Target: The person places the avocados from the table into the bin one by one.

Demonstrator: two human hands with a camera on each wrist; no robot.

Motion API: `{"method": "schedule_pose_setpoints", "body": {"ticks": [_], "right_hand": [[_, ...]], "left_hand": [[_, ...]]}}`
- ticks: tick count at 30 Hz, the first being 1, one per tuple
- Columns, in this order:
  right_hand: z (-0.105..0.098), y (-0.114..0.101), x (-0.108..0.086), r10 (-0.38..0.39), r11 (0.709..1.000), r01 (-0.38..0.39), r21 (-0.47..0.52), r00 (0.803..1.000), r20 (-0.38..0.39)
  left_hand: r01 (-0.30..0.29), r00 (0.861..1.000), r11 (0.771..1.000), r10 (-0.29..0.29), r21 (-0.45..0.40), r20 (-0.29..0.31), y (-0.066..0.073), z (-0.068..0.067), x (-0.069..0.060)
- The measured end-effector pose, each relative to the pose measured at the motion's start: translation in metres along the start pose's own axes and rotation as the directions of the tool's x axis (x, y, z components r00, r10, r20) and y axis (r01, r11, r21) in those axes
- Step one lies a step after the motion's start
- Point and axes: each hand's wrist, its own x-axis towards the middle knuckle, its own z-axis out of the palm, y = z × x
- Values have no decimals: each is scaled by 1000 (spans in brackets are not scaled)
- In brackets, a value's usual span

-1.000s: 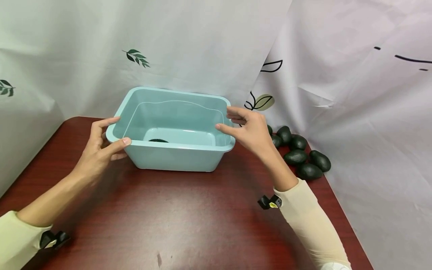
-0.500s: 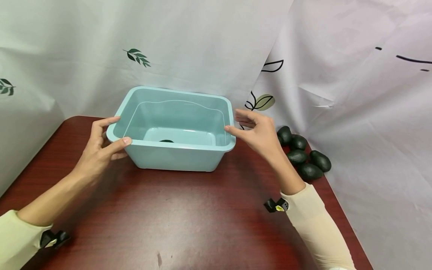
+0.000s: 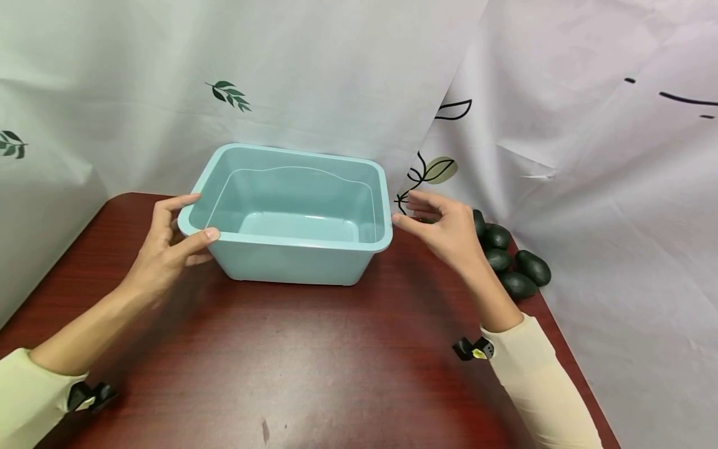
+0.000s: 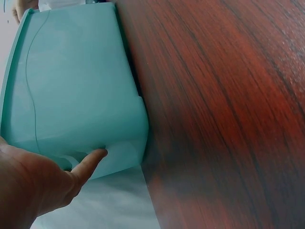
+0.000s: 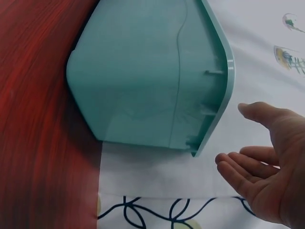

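A pale blue-green plastic tub [image 3: 291, 262] stands on the dark red table. My left hand [image 3: 165, 252] grips its left end, thumb on the near rim corner and fingers at the left rim; in the left wrist view a finger of the left hand [image 4: 52, 183] lies against the tub's wall. Just right of the tub's right rim, my right hand [image 3: 449, 234] hangs with nothing in it. The right wrist view shows a gap between the right hand [image 5: 271, 162] and the tub [image 5: 128, 86].
Several dark green avocados [image 3: 517, 285] lie at the table's right edge, partly behind my right hand and forearm. White curtains [image 3: 336, 75] with leaf prints hang behind the table and along its sides.
My right hand has moved right, from over the tub's right rim to outside it. A dark shape seen inside the tub before is no longer in view. My left hand has stayed put.
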Motion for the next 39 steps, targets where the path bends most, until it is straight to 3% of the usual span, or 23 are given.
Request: {"method": "schedule_pose_setpoints", "body": {"ticks": [23,39], "right_hand": [[-27,29,-21,95,993,-94,-65,995,6],[-42,44,-31,156,986,-157,-57,988,-13]], "left_hand": [[5,1000,1000,-5,15,-10,1,0,-1],[15,1000,999,-14,32,-9,3,2,-2]]}}
